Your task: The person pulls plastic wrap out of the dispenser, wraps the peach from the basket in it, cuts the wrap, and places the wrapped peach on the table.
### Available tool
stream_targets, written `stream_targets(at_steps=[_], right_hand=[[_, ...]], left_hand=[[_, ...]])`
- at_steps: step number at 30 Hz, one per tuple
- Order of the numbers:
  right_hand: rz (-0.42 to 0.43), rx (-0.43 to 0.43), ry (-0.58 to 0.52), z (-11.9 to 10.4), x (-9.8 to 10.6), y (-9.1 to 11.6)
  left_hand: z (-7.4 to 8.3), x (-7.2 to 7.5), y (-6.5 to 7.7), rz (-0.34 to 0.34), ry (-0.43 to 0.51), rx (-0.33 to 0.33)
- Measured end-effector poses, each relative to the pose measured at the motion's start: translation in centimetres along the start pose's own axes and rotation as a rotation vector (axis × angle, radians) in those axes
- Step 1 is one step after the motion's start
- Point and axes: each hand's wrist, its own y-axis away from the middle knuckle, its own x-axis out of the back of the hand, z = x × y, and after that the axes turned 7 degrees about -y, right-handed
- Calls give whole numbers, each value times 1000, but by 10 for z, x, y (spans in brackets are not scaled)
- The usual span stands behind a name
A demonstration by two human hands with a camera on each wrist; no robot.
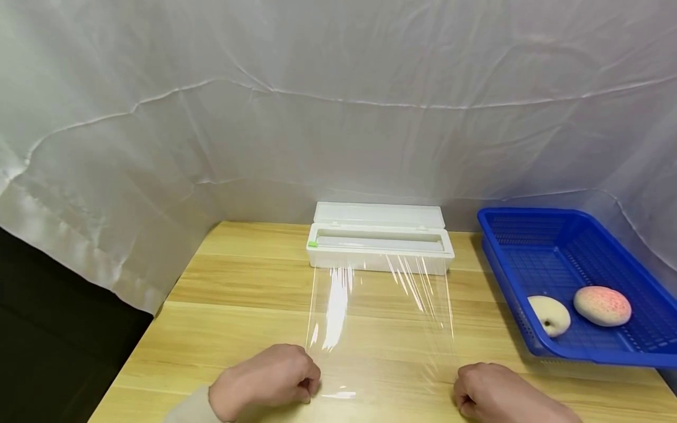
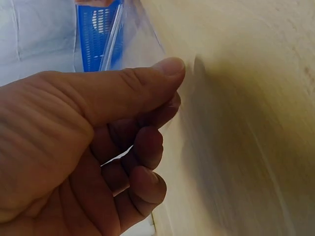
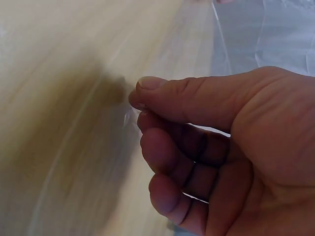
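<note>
A clear sheet of plastic wrap stretches toward me from a white dispenser box, whose lid stands raised at the back. Inside the box lies the wrap roll, and a green slider sits at its left end. My left hand pinches the near left corner of the sheet between thumb and index finger, the other fingers curled. At the near right corner my right hand pinches the wrap the same way. Both hands are low over the wooden table, with the film taut between them.
On the right stands a blue plastic basket holding a pale peach and a pink-tinged peach. Behind the box hangs a grey-white cloth, which also covers both sides. The table's left edge borders a dark area.
</note>
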Motion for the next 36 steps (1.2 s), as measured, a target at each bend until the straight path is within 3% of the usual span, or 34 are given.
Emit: stream_targets(at_steps=[16,23,32,36], right_hand=[[-85,-169,-112,-8,5,4],[-99,-175,-163,-7,7,6],[8,-193,-54,-4,5,1],[1,-197,-47,-2,3,1]], left_hand=[[2,-6,-1,-124,139,85],[5,-3,2,-163,176,113],[2,-3,3,-119,176,85],[2,-2,2,-107,163,78]])
